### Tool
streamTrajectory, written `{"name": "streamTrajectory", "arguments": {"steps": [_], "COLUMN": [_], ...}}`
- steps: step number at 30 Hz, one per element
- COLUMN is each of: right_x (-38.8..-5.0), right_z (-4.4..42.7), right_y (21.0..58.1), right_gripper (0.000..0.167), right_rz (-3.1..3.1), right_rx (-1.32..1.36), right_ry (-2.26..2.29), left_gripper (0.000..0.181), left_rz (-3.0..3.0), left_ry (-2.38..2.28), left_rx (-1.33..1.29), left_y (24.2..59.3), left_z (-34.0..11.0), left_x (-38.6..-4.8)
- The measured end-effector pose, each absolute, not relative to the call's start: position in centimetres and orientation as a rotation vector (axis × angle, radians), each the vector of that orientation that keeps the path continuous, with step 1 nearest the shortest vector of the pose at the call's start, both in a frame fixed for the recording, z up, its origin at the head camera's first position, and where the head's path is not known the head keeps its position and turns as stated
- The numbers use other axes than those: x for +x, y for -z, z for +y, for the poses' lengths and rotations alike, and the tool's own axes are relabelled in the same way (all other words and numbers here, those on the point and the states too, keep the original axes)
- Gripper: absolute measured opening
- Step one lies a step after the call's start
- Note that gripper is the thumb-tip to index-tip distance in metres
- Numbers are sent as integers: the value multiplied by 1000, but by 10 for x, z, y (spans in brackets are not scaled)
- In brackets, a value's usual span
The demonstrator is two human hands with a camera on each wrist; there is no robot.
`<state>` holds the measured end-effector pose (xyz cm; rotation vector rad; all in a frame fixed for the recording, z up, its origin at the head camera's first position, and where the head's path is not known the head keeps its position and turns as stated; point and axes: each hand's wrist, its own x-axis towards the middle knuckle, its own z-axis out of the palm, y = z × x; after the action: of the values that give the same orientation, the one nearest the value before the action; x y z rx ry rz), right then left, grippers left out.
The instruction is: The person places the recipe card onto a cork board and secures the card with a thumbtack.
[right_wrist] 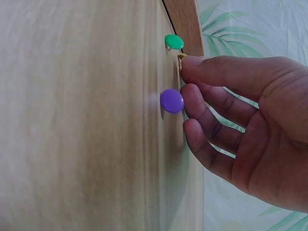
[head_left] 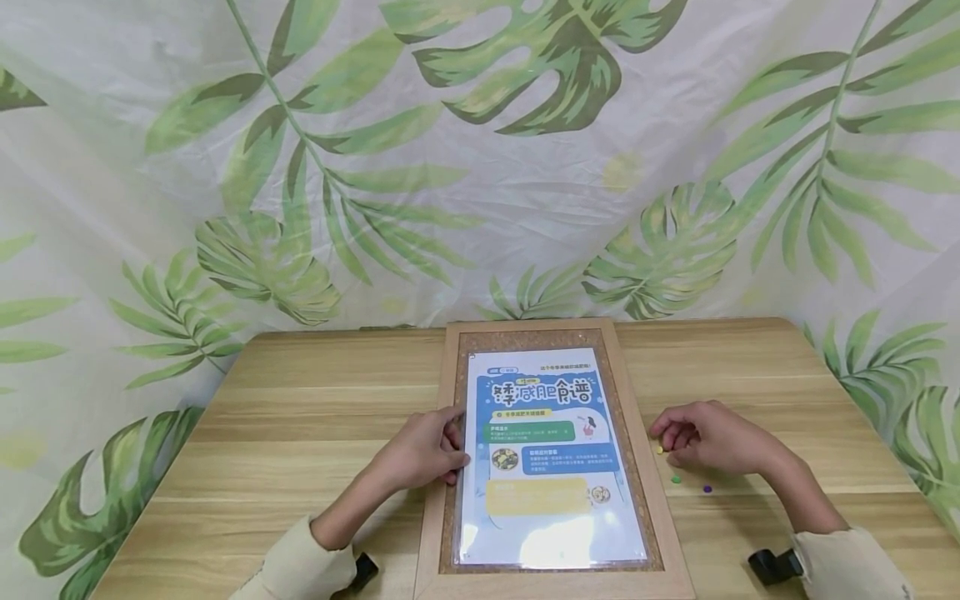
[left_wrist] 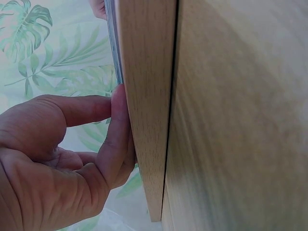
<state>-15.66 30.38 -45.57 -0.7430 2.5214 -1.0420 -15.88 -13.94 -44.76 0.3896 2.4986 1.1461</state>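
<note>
A laminated poster [head_left: 551, 533] with Chinese writing lies on a wood-framed cork board [head_left: 525, 339]. My left hand [head_left: 423, 450] holds the poster's left edge between thumb and bent fingers, close against the wooden frame [left_wrist: 147, 96]. Right of the board, my right hand [head_left: 708, 437] pinches a yellow thumbtack [right_wrist: 182, 56] low at the tabletop. The thumb covers part of this tack, and the index finger is mostly hidden in the right wrist view. A green thumbtack [head_left: 676, 479] and a purple thumbtack [head_left: 707, 489] lie near that hand.
The wooden table [head_left: 337, 383] extends on both sides of the board. Behind it hangs a leaf-patterned cloth [head_left: 525, 208]. Black wrist straps show by the left sleeve [head_left: 300, 562] and the right sleeve [head_left: 847, 562]. Glare covers the poster's lower part.
</note>
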Motion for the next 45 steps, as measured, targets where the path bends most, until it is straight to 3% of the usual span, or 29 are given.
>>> {"name": "streamTrajectory", "arguments": {"steps": [45], "right_x": [-154], "right_z": [296], "right_y": [459], "right_gripper": [15], "right_rz": [2622], "right_rx": [-726], "right_ry": [970], "left_gripper": [76], "left_rz": [2495], "left_ry": [-1155], "left_rx": [374], "left_y": [448], "left_z": [-138], "left_x": [-157]}}
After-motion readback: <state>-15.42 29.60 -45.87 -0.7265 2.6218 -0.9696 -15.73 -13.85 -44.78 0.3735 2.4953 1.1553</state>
